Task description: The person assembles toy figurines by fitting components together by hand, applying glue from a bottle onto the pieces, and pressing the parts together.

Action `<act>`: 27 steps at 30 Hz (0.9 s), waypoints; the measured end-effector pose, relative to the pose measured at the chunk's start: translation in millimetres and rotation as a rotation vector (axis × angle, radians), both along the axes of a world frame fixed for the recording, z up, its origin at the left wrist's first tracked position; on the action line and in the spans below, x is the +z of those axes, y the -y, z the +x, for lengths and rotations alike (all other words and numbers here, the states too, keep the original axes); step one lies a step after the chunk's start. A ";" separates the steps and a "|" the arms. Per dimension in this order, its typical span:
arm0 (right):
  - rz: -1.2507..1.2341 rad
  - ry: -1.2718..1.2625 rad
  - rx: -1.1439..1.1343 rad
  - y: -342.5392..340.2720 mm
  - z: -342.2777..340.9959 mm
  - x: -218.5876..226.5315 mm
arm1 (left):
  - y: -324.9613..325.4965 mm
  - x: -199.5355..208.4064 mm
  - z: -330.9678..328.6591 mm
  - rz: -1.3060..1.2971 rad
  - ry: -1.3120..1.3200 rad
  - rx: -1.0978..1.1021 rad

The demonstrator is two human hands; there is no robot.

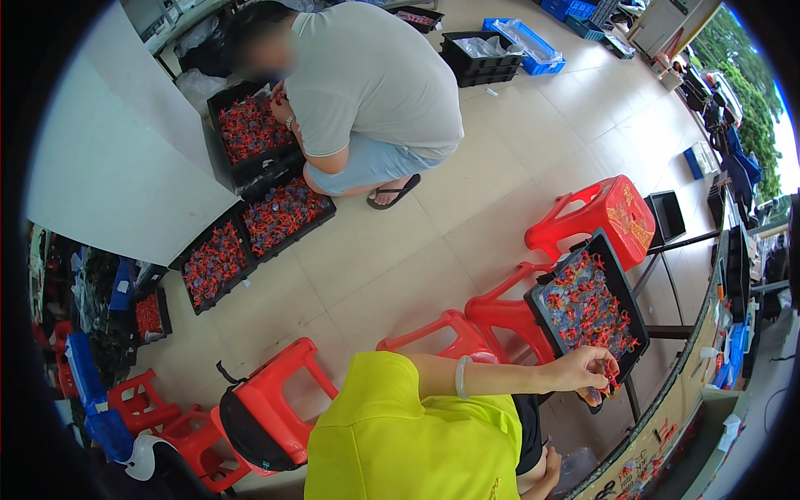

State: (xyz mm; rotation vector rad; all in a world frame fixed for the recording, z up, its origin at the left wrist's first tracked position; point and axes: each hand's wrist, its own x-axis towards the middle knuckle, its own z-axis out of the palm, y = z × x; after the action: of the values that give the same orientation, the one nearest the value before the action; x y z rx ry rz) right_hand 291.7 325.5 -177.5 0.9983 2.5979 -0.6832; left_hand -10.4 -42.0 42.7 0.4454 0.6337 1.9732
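Observation:
My left arm, with a pale bangle at the wrist, stretches right from a yellow-green sleeve. At the near end of a black tray (pixel 627 275), my left hand (pixel 590 369) is closed, its fingers pinching a small red plastic piece (pixel 612 372). Many small red and blue-grey pieces (pixel 583 304) lie loose in that tray; their exact kind is too small to make out. The tray rests tilted by red stools. Low in the picture, beside my dark shorts, my right hand (pixel 546 477) shows only in part; its fingers are unclear.
A person (pixel 375 92) crouches at the upper left, handling similar pieces in a black crate (pixel 218 150). Two more filled trays (pixel 287 212) stand on the tiled floor. Red stools (pixel 287 400) line the near side. A worktable (pixel 667 425) with scattered red pieces edges the right.

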 end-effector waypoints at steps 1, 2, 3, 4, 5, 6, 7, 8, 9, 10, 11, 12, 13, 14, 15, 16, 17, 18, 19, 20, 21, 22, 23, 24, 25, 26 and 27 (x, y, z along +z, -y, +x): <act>0.004 0.002 0.003 -0.6 0.5 0.7 | -0.4 -0.1 0.2 0.004 0.000 0.004; 0.008 0.004 0.007 -1.2 1.2 1.3 | -1.1 0.3 0.6 0.005 0.000 0.004; 0.011 0.006 0.009 -0.5 1.0 0.8 | -1.3 0.3 -0.1 0.005 0.001 0.005; 0.014 0.007 0.011 0.2 0.9 0.2 | -1.4 0.2 -0.7 0.005 0.002 0.005; 0.017 0.008 0.013 0.9 0.8 -0.4 | -1.1 0.6 -1.6 0.005 0.002 0.004; 0.019 0.010 0.017 1.8 1.1 -0.9 | -0.4 1.3 -2.1 0.007 0.005 0.002; 0.021 0.013 0.020 2.7 1.6 -1.4 | 0.2 1.6 -2.5 0.010 0.008 -0.001; 0.023 0.015 0.023 3.6 2.1 -1.8 | 0.3 0.7 -2.8 0.009 0.008 -0.001; 0.026 0.019 0.027 4.1 3.2 -1.8 | -0.2 -0.7 -2.8 0.010 0.010 0.002; 0.028 0.022 0.030 4.6 4.3 -1.7 | -0.3 -1.6 -2.6 0.010 0.012 0.005; 0.031 0.026 0.034 5.1 5.5 -1.5 | 0.3 -1.8 -2.5 0.010 0.014 0.005; 0.035 0.028 0.037 5.2 6.3 -1.1 | 0.8 -1.8 -2.8 0.007 0.012 0.007; 0.038 0.031 0.040 5.3 7.1 -0.8 | 1.0 -2.0 -2.8 0.003 0.011 0.008; 0.042 0.034 0.044 5.4 7.9 -0.4 | 0.4 -2.5 -2.5 0.004 0.012 0.008; 0.045 0.037 0.046 5.9 9.3 -0.5 | -0.4 -3.2 -1.8 0.005 0.012 0.007; 0.048 0.041 0.049 6.4 10.7 -0.6 | -0.8 -3.6 -1.1 0.005 0.012 0.007; 0.051 0.044 0.051 7.0 12.2 -0.8 | -0.6 -3.2 -0.7 0.005 0.013 0.006; 0.053 0.047 0.054 7.4 13.2 -1.0 | -0.1 -2.2 -0.9 0.006 0.012 0.001; 0.056 0.049 0.057 7.9 14.3 -1.2 | 0.0 -1.3 -1.3 0.006 0.011 -0.004; 0.058 0.052 0.059 8.4 15.3 -1.6 | -0.2 -0.6 -1.9 0.006 0.012 -0.004; 0.059 0.056 0.063 9.2 17.1 -1.8 | -0.2 -0.3 -2.1 0.004 0.002 0.000; 0.060 0.060 0.066 10.0 18.9 -2.1 | -0.4 0.0 -2.0 0.001 -0.008 0.004; 0.060 0.064 0.070 10.8 20.5 -2.5 | -1.1 -0.3 -1.7 -0.001 -0.006 0.004; 0.062 0.067 0.071 11.4 22.9 -3.0 | -3.0 -1.5 -1.5 -0.007 -0.022 0.010; 0.064 0.071 0.072 12.0 25.0 -3.6 | -4.6 -2.2 -1.2 -0.013 -0.038 0.015; 0.065 0.074 0.073 12.6 27.0 -4.2 | -5.7 -2.3 -0.9 -0.014 -0.037 0.014; 0.064 0.076 0.075 14.3 28.5 -5.9 | -6.1 -2.3 -0.6 -0.018 -0.041 0.012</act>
State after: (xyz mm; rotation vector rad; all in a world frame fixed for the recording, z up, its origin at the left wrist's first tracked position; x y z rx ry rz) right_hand 320.2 311.2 -183.4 0.9210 2.5910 -0.5364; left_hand -11.0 -35.8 40.4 0.4732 0.6810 1.9721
